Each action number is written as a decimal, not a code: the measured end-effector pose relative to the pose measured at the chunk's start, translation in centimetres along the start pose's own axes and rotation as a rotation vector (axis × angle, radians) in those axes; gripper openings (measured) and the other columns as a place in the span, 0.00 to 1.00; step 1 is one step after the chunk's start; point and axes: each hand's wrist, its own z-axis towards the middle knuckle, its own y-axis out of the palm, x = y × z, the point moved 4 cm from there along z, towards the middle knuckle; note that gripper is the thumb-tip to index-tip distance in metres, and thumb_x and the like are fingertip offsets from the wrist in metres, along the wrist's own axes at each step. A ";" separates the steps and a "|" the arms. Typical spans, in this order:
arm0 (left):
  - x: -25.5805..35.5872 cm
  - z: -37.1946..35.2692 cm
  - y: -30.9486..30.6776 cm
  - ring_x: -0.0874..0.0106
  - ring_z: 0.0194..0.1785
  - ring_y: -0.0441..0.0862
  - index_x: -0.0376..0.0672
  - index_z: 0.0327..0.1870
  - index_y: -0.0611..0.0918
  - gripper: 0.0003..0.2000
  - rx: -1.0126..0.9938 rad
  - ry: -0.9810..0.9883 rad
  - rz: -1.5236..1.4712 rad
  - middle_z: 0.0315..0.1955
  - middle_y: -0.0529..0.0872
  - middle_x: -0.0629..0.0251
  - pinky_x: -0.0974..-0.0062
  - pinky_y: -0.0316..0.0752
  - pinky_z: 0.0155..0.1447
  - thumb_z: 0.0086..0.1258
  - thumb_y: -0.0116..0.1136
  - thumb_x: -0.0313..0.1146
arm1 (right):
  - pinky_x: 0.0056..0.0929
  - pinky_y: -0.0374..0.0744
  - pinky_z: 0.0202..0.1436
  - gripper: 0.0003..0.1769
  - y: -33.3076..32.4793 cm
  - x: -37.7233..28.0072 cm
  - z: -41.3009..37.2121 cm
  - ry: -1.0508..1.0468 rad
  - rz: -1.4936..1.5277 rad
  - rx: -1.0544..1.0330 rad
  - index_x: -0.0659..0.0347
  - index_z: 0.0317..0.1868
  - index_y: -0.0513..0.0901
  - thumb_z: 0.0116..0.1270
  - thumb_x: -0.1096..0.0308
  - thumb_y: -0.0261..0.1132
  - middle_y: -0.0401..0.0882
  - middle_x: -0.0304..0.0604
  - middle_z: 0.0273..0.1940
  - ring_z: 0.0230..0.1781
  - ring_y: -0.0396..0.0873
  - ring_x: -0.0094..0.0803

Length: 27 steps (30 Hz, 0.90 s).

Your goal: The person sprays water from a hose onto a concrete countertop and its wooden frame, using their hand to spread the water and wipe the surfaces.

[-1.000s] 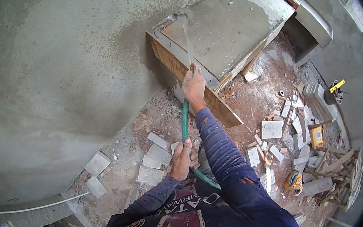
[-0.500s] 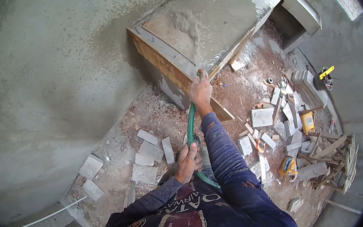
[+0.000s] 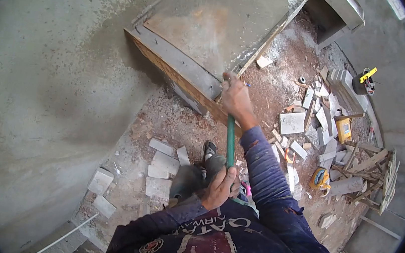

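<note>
— Two hands on one green hose (image 3: pixel 231 140), is that right?

— Yes. The right hand (image 3: pixel 236 98) is stretched out in front, fingers curled tight round the hose near its end, just at the front edge of the concrete slab (image 3: pixel 215 22). The left hand (image 3: pixel 220 187) sits close to the chest, fingers wrapped round the hose lower down. Between them the hose runs almost straight, above the floor (image 3: pixel 281 60).

— Is water coming out?

— I cannot tell. The right hand hides the mouth of the hose. The slab looks dark and damp in patches, and so does the plastered wall (image 3: pixel 41 81) beside it.

— What could go wrong from here?

— As I judge it, two things. The hose end is very near the slab. If the surface is fresh, a hard stream that close could scour it or wash cement over the wooden form board (image 3: pixel 169 64) along its edge.

— And the second?

— Footing. The person's shoe (image 3: pixel 208 150) stands just beside loose tile pieces (image 3: pixel 162 164) on dusty red ground. Runoff there would make it slick, and a step onto a loose piece could mean a slip. The body hides where the hose goes past the left hand, so it may also be a snag near the feet.
</note>
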 end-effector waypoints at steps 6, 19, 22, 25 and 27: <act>4.4 3.5 1.7 0.79 0.19 0.64 0.44 0.45 0.68 0.19 -0.027 -0.017 0.020 0.21 0.66 0.72 0.78 0.63 0.25 0.80 0.40 0.53 | 0.45 0.75 0.60 0.19 -6.6 -1.4 4.2 -0.158 0.007 0.129 0.66 0.55 0.78 0.69 0.65 0.54 0.80 0.62 0.52 0.53 0.79 0.54; 22.7 6.1 -3.2 0.82 0.14 0.58 0.44 0.44 0.71 0.20 0.047 -0.060 0.374 0.16 0.63 0.77 0.79 0.55 0.18 0.78 0.44 0.56 | 0.41 0.83 0.41 0.17 -2.6 -3.0 16.5 0.237 0.305 0.311 0.65 0.51 0.78 0.61 0.69 0.58 0.84 0.49 0.34 0.34 0.85 0.45; 23.1 6.6 -6.2 0.83 0.14 0.58 0.45 0.45 0.71 0.20 0.000 -0.130 0.457 0.16 0.62 0.77 0.79 0.57 0.19 0.78 0.45 0.56 | 0.35 0.81 0.33 0.18 -1.0 -3.1 15.6 -0.081 -0.315 0.445 0.63 0.56 0.74 0.66 0.68 0.58 0.82 0.44 0.34 0.29 0.82 0.39; 19.9 6.2 -11.2 0.80 0.18 0.63 0.43 0.44 0.69 0.19 -0.162 -0.224 0.426 0.18 0.64 0.74 0.77 0.63 0.22 0.80 0.39 0.52 | 0.35 0.79 0.36 0.17 4.5 0.7 14.3 0.114 0.261 0.455 0.63 0.56 0.73 0.69 0.67 0.57 0.80 0.45 0.39 0.29 0.79 0.41; 17.1 4.8 -14.4 0.78 0.20 0.65 0.42 0.45 0.69 0.18 -0.280 -0.265 0.384 0.20 0.66 0.72 0.76 0.66 0.25 0.81 0.39 0.51 | 0.39 0.79 0.40 0.17 4.7 -0.9 9.1 0.151 0.184 0.500 0.63 0.57 0.73 0.70 0.68 0.55 0.80 0.50 0.40 0.33 0.79 0.47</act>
